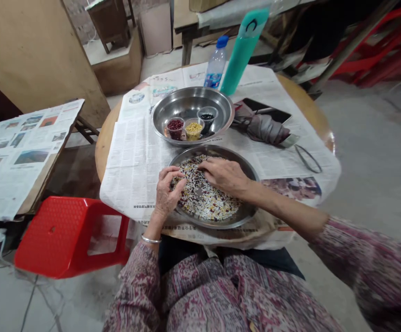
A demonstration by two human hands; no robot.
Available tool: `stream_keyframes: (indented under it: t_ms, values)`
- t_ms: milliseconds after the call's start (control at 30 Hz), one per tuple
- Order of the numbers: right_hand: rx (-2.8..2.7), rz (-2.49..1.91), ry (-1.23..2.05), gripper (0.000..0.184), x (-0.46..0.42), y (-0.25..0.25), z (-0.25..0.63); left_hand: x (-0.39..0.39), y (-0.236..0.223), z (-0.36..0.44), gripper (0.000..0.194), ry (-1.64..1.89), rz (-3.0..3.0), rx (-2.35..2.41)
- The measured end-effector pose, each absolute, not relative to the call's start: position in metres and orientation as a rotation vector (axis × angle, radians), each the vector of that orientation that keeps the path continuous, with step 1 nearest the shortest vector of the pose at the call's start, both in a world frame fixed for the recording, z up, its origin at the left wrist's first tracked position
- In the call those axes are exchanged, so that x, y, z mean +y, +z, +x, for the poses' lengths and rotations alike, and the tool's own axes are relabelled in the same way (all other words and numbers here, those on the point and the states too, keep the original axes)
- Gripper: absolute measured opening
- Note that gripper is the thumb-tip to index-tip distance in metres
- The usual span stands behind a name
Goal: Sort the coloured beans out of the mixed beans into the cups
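A shallow round metal tray (pixel 217 225) holds a spread mix of white, yellow, dark red and black grains or beans (pixel 217 205). At its left rim rests my left hand (pixel 167 193), thumb and curled fingers apart over the edge of the mix. My right hand (pixel 224 174) reaches in from the right, its fingertips pinched together down in the mix; what they hold is too small to make out. Just behind is a metal basin (pixel 189 97) with three clear cups: dark red beans (pixel 175 128), yellow kernels (pixel 194 130) and black beans (pixel 207 118).
Newspaper (pixel 131 152) covers the round table. Behind the basin stand a water bottle (pixel 216 64) and a teal bottle (pixel 244 53). A folded umbrella (pixel 264 127) and a dark flat device (pixel 272 110) lie to the right. A red stool (pixel 68 235) stands at left.
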State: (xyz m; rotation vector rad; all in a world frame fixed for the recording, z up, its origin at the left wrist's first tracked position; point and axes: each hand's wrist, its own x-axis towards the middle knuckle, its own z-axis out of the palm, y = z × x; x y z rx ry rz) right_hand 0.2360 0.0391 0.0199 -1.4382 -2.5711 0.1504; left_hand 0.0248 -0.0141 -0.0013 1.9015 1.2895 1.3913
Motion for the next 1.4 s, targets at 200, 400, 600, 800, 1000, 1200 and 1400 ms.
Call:
stream_keyframes:
  t_ms: [200,400,600,800,1000,1200,1400]
  values:
    - [-2.52,-1.366,0.2,0.032,0.041,0.02,0.205,-0.013,-0.001,0.024,0.007,1.402,1.896,1.28]
    - [-2.782,-0.871,0.4,0.012,0.009,0.015,0.22,-0.012,-0.004,0.023,0.01,1.416,1.908,1.253]
    - [-2.772,-0.999,0.476,0.019,-0.013,0.033,0.28,-0.011,-0.005,0.023,0.01,1.418,1.915,1.243]
    - [-2.845,-0.946,0.665,0.023,-0.025,0.03,0.281,-0.011,-0.002,0.022,0.012,1.386,1.941,1.274]
    - [-2.576,-1.384,0.315,0.032,0.021,0.021,0.272,-0.011,-0.002,0.022,0.01,1.405,1.922,1.255]
    - [-2.409,-1.452,0.356,0.033,0.027,0.011,0.243,-0.01,-0.003,0.022,0.007,1.403,1.907,1.255]
    - [-2.364,-1.24,0.691,0.024,0.011,0.01,0.202,-0.01,-0.003,0.021,0.01,1.402,1.918,1.266]
